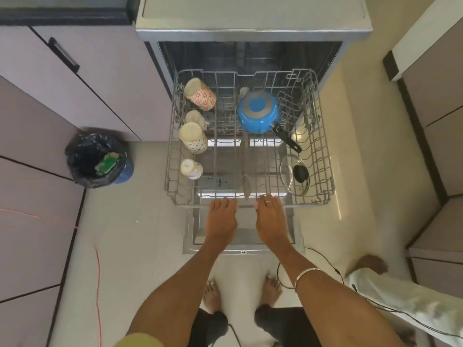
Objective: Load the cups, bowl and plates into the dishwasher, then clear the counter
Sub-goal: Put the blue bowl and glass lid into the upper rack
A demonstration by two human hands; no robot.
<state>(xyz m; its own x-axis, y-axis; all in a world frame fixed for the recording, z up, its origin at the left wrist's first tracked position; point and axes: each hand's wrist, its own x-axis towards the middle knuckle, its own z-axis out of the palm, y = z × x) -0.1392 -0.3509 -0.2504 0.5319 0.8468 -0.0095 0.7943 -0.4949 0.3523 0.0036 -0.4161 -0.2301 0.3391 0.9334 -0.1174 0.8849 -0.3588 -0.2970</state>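
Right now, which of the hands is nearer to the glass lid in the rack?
Right. The right hand grips the rack's front rail just left of the glass lid. The left hand grips the same rail farther left.

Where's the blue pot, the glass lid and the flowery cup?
blue pot (258, 111): head view, on its upturned bottom.
glass lid (288, 171): head view, on the glass beside its black knob.
flowery cup (203, 95): head view, on its patterned side.
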